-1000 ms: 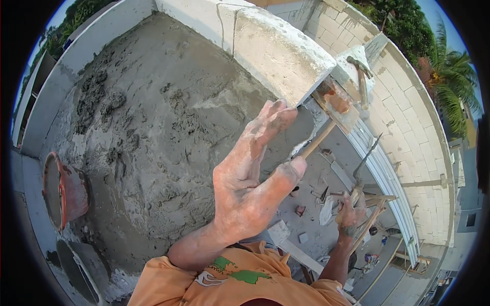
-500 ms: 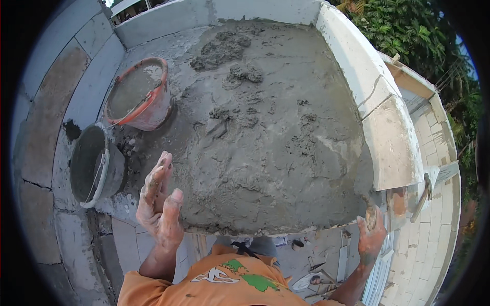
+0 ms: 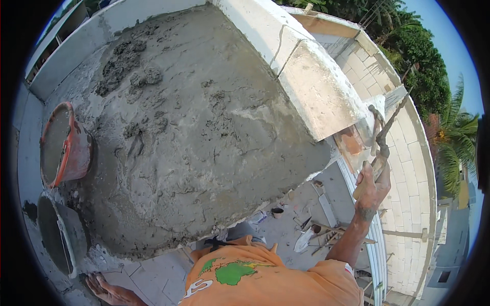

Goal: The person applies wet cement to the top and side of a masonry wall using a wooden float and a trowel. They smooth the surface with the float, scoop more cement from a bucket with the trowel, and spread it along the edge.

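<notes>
My right hand (image 3: 373, 189) is raised past the slab's right corner, fingers wrapped round a trowel (image 3: 392, 122). The blade appears nearly edge-on and points up and away. At the lower left, my left hand (image 3: 111, 292) has its fingers stretched out, close to the bottom of a grey bucket (image 3: 76, 232); whether it presses on the blockwork there I cannot tell. Wet grey mortar (image 3: 199, 168) covers the slab before me, smooth in parts and lumpy in others. An orange-rimmed bucket (image 3: 76, 153) holding grey mix stands beyond the grey one.
Pale block walls (image 3: 316, 86) border the slab at the right and far side. A hammer-like tool (image 3: 376, 120) hangs by the right wall's end. Below the front edge lie tools and scraps on a lower floor (image 3: 286, 239). A curved block wall (image 3: 403, 188) and trees stand further right.
My view has swung to the right. The right hand has lifted the trowel off the mortar's right corner to above the edge. My left hand has dropped from over the slab to beside the grey bucket.
</notes>
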Motion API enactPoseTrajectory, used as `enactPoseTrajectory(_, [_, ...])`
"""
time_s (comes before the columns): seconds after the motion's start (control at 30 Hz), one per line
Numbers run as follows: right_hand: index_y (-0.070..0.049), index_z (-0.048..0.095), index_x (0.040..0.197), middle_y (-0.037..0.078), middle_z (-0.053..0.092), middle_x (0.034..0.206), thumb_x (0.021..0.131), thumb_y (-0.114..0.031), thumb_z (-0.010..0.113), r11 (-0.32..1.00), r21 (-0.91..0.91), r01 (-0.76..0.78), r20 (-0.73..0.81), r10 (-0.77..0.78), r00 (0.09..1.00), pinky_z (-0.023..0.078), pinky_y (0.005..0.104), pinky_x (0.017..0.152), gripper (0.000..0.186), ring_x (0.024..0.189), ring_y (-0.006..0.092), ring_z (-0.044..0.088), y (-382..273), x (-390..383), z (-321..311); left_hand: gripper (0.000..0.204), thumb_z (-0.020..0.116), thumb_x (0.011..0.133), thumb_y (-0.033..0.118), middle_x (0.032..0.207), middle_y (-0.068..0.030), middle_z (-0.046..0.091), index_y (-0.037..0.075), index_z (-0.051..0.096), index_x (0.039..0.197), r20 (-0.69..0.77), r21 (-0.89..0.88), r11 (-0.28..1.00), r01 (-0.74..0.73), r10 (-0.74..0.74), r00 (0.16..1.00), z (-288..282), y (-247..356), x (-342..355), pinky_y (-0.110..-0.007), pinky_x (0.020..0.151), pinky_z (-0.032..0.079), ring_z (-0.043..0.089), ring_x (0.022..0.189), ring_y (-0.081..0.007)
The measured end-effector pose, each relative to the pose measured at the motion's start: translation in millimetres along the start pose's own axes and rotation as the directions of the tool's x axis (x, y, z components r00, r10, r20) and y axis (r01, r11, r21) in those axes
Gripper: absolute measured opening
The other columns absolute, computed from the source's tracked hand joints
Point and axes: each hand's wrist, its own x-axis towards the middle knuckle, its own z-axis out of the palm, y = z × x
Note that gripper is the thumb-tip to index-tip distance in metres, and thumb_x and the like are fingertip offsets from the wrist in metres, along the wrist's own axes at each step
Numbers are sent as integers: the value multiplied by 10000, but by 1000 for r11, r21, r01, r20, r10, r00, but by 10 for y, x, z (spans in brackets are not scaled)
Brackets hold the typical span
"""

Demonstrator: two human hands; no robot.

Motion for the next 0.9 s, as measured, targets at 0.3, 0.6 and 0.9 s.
enactPoseTrajectory(0.3, [20,621,1178,8,580,767,849,-192,730,964,-24,-266,-157,260,953,380,228,475,406,541,57,447,841,-72,-223,514,485,1000,327,1406,-154,518,-28,499,1372,-58,159,987,9,0,998,401,-566,131,-376,1084,384,496,1275,-274])
enactPoseTrajectory(0.6, [-34,609,1238,245,670,1109,806,-363,756,680,-724,-115,143,311,940,501,456,899,562,1056,399,633,1844,232,-229,561,458,998,376,1417,-173,501,-35,486,1379,-1,147,989,8,-8,1000,864,-606,128,-382,1090,375,484,1287,-293])
enactPoseTrajectory(0.9, [-97,575,1309,215,648,1169,821,-377,735,683,-730,-14,213,246,946,498,468,910,586,1084,403,617,2037,430,-33,611,431,996,426,1428,-192,484,-42,472,1386,11,150,989,6,-7,1000,1027,-639,173,-389,1097,366,472,1298,-313])
